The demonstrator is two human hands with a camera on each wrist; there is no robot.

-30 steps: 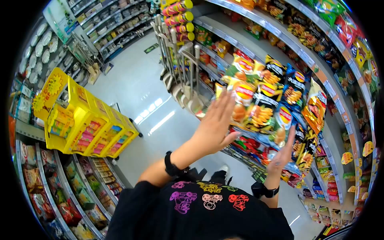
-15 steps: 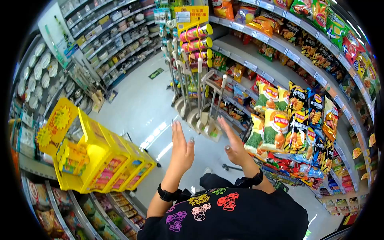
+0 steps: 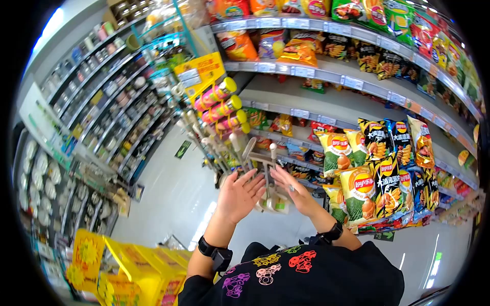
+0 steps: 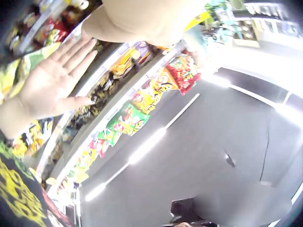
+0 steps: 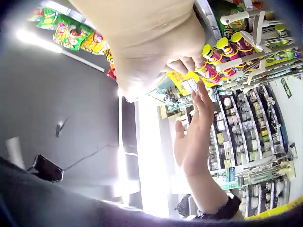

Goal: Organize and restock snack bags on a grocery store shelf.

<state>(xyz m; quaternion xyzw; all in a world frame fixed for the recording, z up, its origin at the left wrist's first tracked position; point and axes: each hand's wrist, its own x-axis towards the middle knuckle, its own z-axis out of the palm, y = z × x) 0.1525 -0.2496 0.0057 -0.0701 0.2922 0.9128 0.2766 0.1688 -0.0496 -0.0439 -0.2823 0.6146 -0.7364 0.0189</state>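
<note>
Both hands are raised in front of the body with nothing in them. In the head view my left hand point(image 3: 238, 196) has its fingers extended and its palm showing. My right hand point(image 3: 296, 191) is a short way to the right, fingers straight and slanting toward the left one, a gap between them. Beyond the fingertips stand long-handled dustpans point(image 3: 273, 199) on the floor. From the left wrist the right hand point(image 4: 49, 87) appears with fingers spread before the shelves. The right wrist view has the left hand point(image 5: 194, 137) upright.
Chip bags point(image 3: 358, 191) fill a display at the right, by curved snack shelves point(image 3: 326, 76). Pink canisters with yellow lids point(image 3: 219, 109) hang beside the long handles. A yellow display stand point(image 3: 153, 265) is at the lower left, and shelves of housewares point(image 3: 97, 97) are farther back.
The hands moved left from in front of the chip bags to before the dustpans, and drew closer together. The head view swung, so the yellow stand sits lower and more upper shelf shows.
</note>
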